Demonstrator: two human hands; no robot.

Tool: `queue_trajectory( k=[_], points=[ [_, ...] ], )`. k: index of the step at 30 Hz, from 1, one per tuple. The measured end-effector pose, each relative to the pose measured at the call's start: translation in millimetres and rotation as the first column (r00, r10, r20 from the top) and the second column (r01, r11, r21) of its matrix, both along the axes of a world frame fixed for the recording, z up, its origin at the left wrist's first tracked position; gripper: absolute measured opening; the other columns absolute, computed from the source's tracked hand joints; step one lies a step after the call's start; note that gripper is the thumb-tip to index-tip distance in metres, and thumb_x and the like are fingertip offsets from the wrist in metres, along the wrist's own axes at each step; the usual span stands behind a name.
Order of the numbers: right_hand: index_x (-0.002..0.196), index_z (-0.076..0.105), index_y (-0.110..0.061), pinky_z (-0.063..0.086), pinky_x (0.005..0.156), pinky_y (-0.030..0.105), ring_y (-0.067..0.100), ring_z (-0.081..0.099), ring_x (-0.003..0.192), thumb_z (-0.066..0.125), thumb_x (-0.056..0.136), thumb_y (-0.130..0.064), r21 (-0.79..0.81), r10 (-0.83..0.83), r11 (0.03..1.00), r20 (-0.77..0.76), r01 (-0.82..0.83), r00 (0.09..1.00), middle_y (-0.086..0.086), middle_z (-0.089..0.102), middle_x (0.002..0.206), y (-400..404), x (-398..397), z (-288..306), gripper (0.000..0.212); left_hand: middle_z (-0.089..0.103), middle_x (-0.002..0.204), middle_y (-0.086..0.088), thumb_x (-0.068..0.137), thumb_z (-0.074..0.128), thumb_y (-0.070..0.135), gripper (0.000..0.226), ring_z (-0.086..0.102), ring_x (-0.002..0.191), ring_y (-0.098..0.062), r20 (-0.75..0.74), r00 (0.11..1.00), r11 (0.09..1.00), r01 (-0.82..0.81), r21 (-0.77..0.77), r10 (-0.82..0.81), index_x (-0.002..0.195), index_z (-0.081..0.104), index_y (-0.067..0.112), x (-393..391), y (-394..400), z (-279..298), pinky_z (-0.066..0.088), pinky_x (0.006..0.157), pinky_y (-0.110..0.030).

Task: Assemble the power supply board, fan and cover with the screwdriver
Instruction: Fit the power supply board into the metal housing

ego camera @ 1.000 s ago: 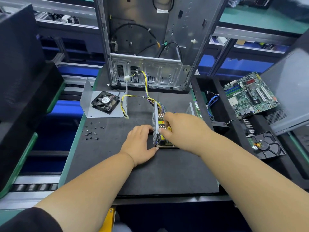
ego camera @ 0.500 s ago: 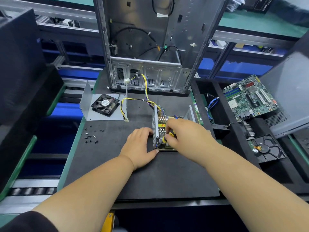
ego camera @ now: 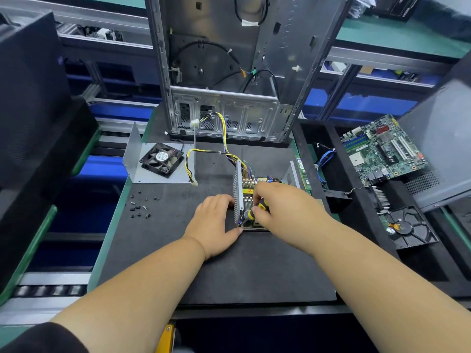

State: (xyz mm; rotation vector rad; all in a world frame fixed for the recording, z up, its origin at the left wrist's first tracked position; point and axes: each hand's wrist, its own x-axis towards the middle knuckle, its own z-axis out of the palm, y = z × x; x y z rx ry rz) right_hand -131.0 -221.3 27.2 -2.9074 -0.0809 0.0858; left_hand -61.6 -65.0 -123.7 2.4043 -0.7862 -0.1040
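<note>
The power supply board [ego camera: 248, 186] lies in its open metal housing at the middle of the black mat, with a perforated side wall [ego camera: 238, 193] standing on its left. My left hand [ego camera: 215, 225] rests against that wall, thumb at the front corner. My right hand [ego camera: 283, 207] grips a yellow-and-black screwdriver [ego camera: 253, 212], its tip pointing down into the housing's front left corner. A black fan [ego camera: 162, 159] lies on a bent grey metal cover [ego camera: 142, 171] at the back left. Yellow and black cables [ego camera: 221, 138] run from the board toward the case.
An open grey computer case [ego camera: 229, 72] stands upright at the back. Several small black screws [ego camera: 140, 206] lie on the mat's left. At the right, a black tray [ego camera: 356, 200] holds a green motherboard [ego camera: 382, 151], a blue cable and a drive [ego camera: 407, 228]. Dark panels flank both sides.
My right hand has slid toward me over the board, uncovering the screwdriver handle and bringing its tip to the front left corner. My left hand has stayed against the wall.
</note>
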Motion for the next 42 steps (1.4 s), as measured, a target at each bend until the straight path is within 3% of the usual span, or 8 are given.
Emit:
queue_trajectory(
  k=[7,12,15,18,25,30,37,42],
  points=[
    [0.094,0.056,-0.027,0.044,0.077,0.031,0.013,0.055,0.093,0.054,0.09,-0.017,0.089,0.059,0.995,-0.14,-0.047,0.988,-0.01,0.06,0.1,-1.4,1.0,9.7,0.011,0.047,0.121,0.01,0.076,0.067,0.048,0.056,0.04,0.113,-0.016,0.005,1.0,1.0,0.0,0.013,0.0,0.122,0.044,0.025,-0.3,-0.6,0.3,0.033,0.098,-0.033],
    [0.092,0.056,-0.029,0.036,0.07,0.028,0.009,0.049,0.085,0.057,0.091,-0.017,0.083,0.087,0.994,-0.17,-0.073,0.982,-0.011,0.059,0.101,-1.0,5.9,11.0,0.012,0.048,0.122,0.01,0.075,0.068,0.047,0.056,0.041,0.114,-0.016,-0.004,1.0,1.0,0.001,0.001,-0.001,0.121,0.046,0.024,-1.0,-0.1,2.7,0.035,0.1,-0.035],
    [0.095,0.06,-0.027,0.044,0.074,0.031,0.014,0.054,0.089,0.061,0.091,-0.023,0.037,0.08,0.997,-0.145,-0.075,0.986,-0.011,0.061,0.095,0.3,11.8,9.5,0.006,0.048,0.123,0.01,0.076,0.068,0.046,0.056,0.041,0.114,-0.016,-0.001,1.0,1.0,0.0,0.002,0.0,0.121,0.045,0.024,-1.2,-0.1,2.7,0.034,0.1,-0.035],
    [0.094,0.061,-0.028,0.038,0.067,0.029,0.016,0.055,0.086,0.064,0.089,-0.028,-0.026,0.059,0.998,-0.123,-0.063,0.991,-0.012,0.055,0.082,2.1,16.5,7.4,0.005,0.048,0.122,0.01,0.075,0.068,0.047,0.056,0.04,0.114,-0.015,0.004,1.0,1.0,-0.003,0.005,0.003,0.121,0.045,0.024,-1.1,-0.1,2.0,0.033,0.099,-0.033],
    [0.104,0.047,-0.015,0.036,0.063,0.033,0.022,0.055,0.085,0.058,0.095,-0.024,-0.105,0.12,0.985,-0.146,-0.136,0.982,0.001,0.06,0.102,8.0,16.9,5.2,0.017,0.048,0.123,0.009,0.074,0.068,0.047,0.058,0.041,0.114,-0.017,0.011,1.0,1.0,-0.007,0.008,0.007,0.122,0.045,0.024,-1.2,-0.6,1.1,0.034,0.099,-0.034],
    [0.1,0.041,-0.016,0.031,0.056,0.032,0.021,0.048,0.072,0.054,0.098,-0.032,-0.243,0.141,0.957,-0.096,-0.16,0.985,0.0,0.06,0.092,10.5,14.3,5.6,0.02,0.047,0.122,0.01,0.075,0.067,0.048,0.057,0.04,0.113,-0.016,0.014,1.0,1.0,-0.008,0.009,0.008,0.121,0.043,0.025,-0.6,-0.9,-0.6,0.034,0.099,-0.034],
    [0.091,0.04,-0.019,0.033,0.06,0.032,0.025,0.046,0.074,0.055,0.094,-0.032,-0.111,-0.142,0.985,-0.075,0.133,0.987,-0.006,0.04,0.07,15.8,17.4,-2.8,0.02,0.047,0.122,0.011,0.075,0.067,0.049,0.057,0.04,0.113,-0.015,0.015,1.0,1.0,-0.012,0.006,0.012,0.122,0.042,0.027,-1.5,-0.8,-1.0,0.033,0.099,-0.032],
    [0.088,0.037,-0.017,0.028,0.052,0.031,0.025,0.045,0.071,0.054,0.094,-0.025,-0.149,-0.215,0.969,-0.109,0.198,0.971,-0.005,0.035,0.067,22.0,19.6,-4.4,0.02,0.047,0.12,0.011,0.076,0.067,0.049,0.055,0.041,0.112,-0.015,0.018,1.0,1.0,-0.011,0.001,0.011,0.12,0.043,0.026,-1.4,-1.0,-0.7,0.035,0.1,-0.033]
  ],
)
